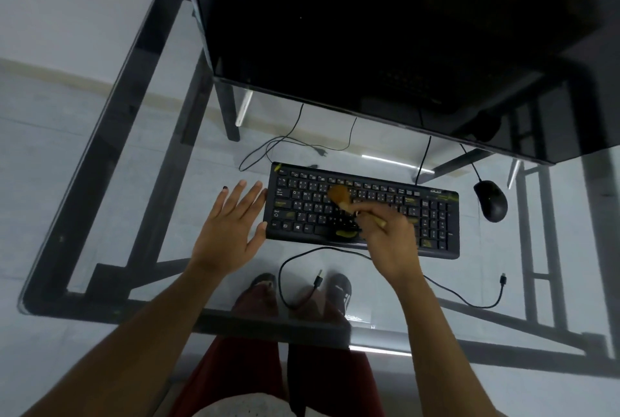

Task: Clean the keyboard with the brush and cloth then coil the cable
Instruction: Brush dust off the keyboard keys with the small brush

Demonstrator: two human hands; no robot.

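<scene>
A black keyboard point(432, 215) with yellowish marks lies on the glass desk point(141, 182). My right hand point(389, 242) hovers over its middle, shut on a small brush point(340, 197) whose tan bristles touch the upper key rows; the brush is blurred. My left hand point(231, 225) lies flat on the glass with fingers spread, its thumb and fingertips against the keyboard's left edge. The keyboard's cable point(285, 282) loops loosely over the glass in front, its USB plug point(318, 279) lying free. No cloth shows on the desk.
A large dark monitor point(385, 31) stands behind the keyboard. A black mouse point(490, 200) sits to the right, with its cable and plug point(502, 279) trailing along the front right. Through the glass I see the desk frame, floor cables, and the person's legs and shoes.
</scene>
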